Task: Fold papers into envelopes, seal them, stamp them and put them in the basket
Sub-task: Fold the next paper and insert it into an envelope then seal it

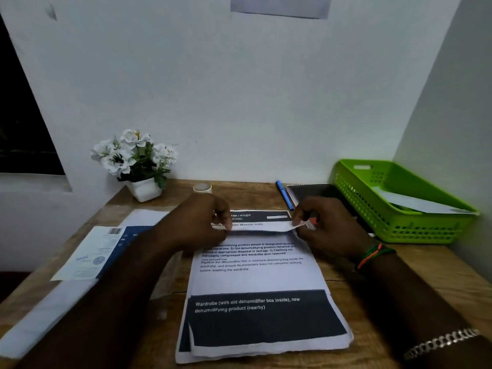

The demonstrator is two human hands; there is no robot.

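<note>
A stack of printed papers (255, 278) lies in the middle of the wooden worktop (415, 265), its near edge close to the camera and slightly ragged. The top sheet (262, 227) is lifted at its far end, and that far edge is curled back toward the person, so a strip of it stands off the stack between the two hands.

The left hand (197, 222) sits at the left side of this raised strip, its fingers (225, 215) pressed together and pinching the paper's edge. The right hand (327, 225) holds the right corner of the same strip, its fingers (299, 217) also closed in a pinch on the paper. The right wrist wears a thread band of green and orange (372, 255), and farther up the forearm there is a silver chain bracelet (442, 342).

The green plastic basket (394, 222) stands at the right end of the worktop against the wall corner, well apart from the stack. A white folded paper (415, 202) lies inside it.

A blue pen (285, 195) lies behind the hands, just beside a dark notebook (316, 191) that sits between the pen and the basket. A small white round thing (202, 188), perhaps a roll of tape, stands behind the left hand. A white pot of white flowers (135, 161) is at the back left by the wall. More papers, one with a blue band and a barcode (101, 251), lie on the left side of the worktop, partly under the left forearm
</note>
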